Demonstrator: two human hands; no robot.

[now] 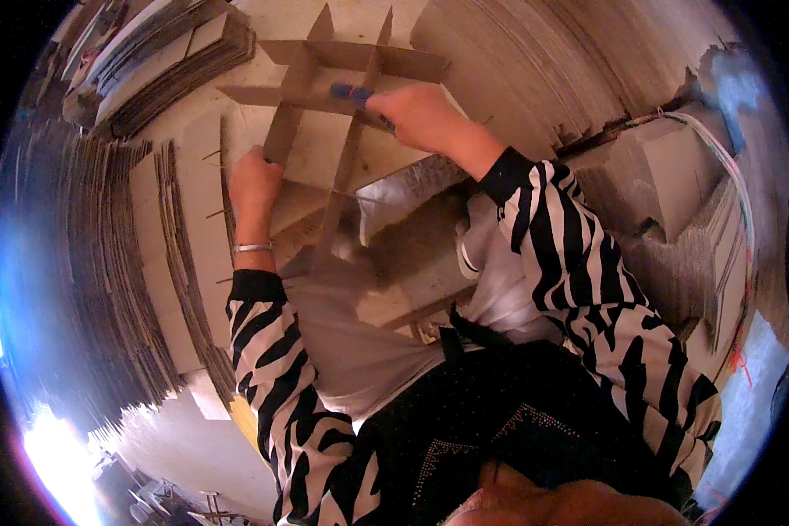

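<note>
A grid-shaped cardboard divider (323, 103), made of interlocking brown strips, stands in front of me. My left hand (256, 181) is closed at the left side of the grid, its fingertips pinching the edge of a strip. My right hand (423, 119) is closed round a dark blue object (351, 91) that sticks out to the left over the grid's middle cells. The exact kind of that object is hidden by my fingers. A pale work surface (311, 151) shows through the cells. The near end of the divider hangs towards my lap.
Tall stacks of flat cardboard (88, 254) line the left. More cardboard strips (180, 74) are piled at the far left. Large cardboard sheets (535, 66) lean at the far right, with a further stack (666, 254) below. A pale cable (719, 145) loops along the right side.
</note>
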